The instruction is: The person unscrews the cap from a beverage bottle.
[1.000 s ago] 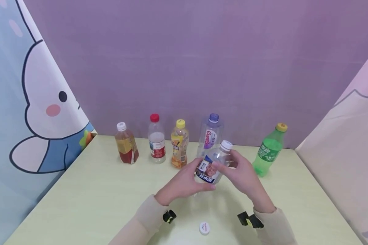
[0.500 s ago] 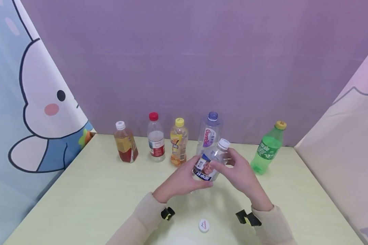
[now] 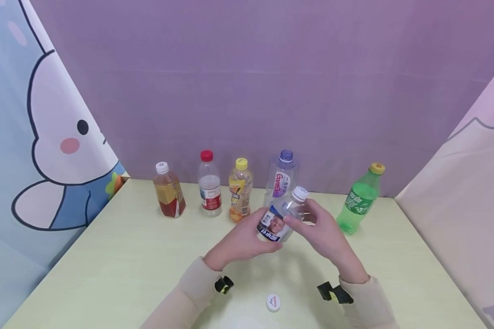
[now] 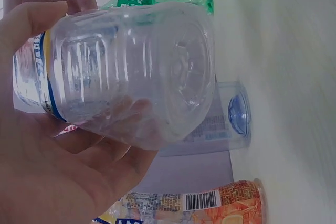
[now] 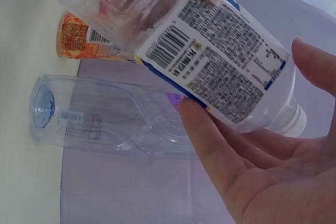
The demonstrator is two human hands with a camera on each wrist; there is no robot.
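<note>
Both hands hold a clear plastic bottle (image 3: 290,208) at a tilt above the table, its white cap (image 3: 300,193) on and pointing up and right. My left hand (image 3: 244,241) grips it round the lower label, thumb in front and fingers behind. Higher up, my right hand (image 3: 327,235) holds it by thumb and fingers near the shoulder. In the left wrist view the bare base of the bottle (image 4: 136,72) faces the camera, with no liquid showing. The right wrist view shows the label's barcode side on the bottle (image 5: 215,61), fingertips against it.
A loose white cap (image 3: 273,303) lies near me on the table (image 3: 127,265). Along the back stand an amber bottle (image 3: 169,196), a red-capped bottle (image 3: 210,187), a yellow-capped bottle (image 3: 240,192) and an uncapped bluish bottle (image 3: 281,183). A green bottle (image 3: 359,201) stands at right.
The bottle has turned slightly in my hands, its label sliding round toward the left. Both hands keep their hold, and the view has shifted a little.
</note>
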